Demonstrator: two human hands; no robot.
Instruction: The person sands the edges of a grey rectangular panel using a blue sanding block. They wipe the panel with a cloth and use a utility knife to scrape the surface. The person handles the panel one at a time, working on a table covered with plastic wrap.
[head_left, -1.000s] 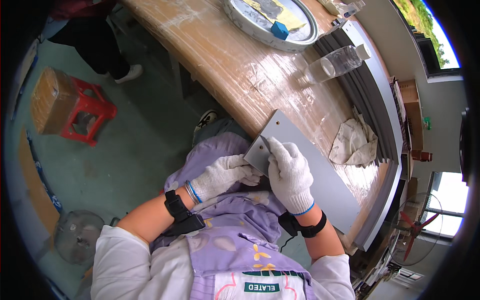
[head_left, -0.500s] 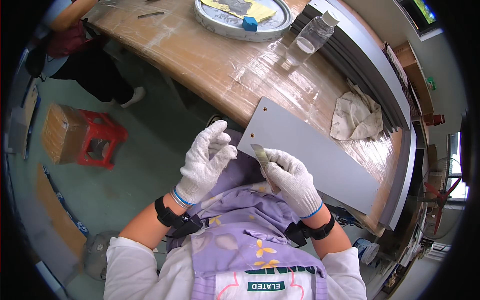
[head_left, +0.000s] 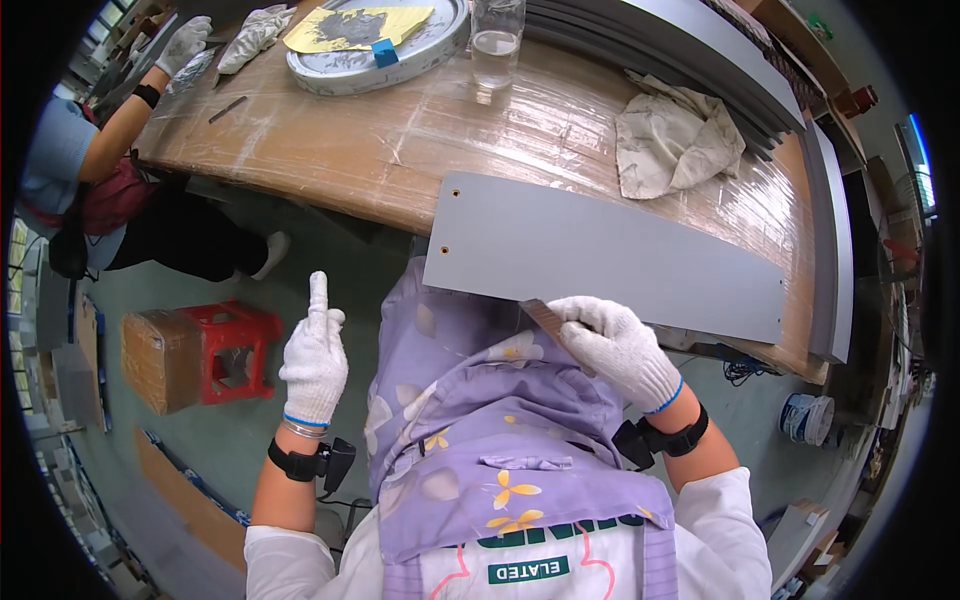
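Note:
A thin, flat metal scraper [head_left: 543,322] is pinched in my right hand [head_left: 622,348], which wears a white knitted glove. Its free end points up and left, close to the near edge of a long grey panel [head_left: 600,250]. That panel lies on the wrapped table, with two small brass-coloured holes at its left end. Off to the left, above the floor, my gloved left hand [head_left: 315,365] has its index finger stretched out and the other fingers bent. Nothing shows in it, and it is apart from the panel.
On the plastic-wrapped table [head_left: 330,150] are a round tray [head_left: 330,85] with putty-smeared yellow paper and a blue block [head_left: 385,53], a clear bottle [head_left: 495,50], and a crumpled rag [head_left: 675,140]. Grey panels line the far side. A red stool [head_left: 240,345] stands left; a co-worker's gloved hand [head_left: 185,45] is beyond.
My left hand has moved left and down, away from the panel. My right hand has lowered the scraper from over the panel's corner to its near edge. The view has turned.

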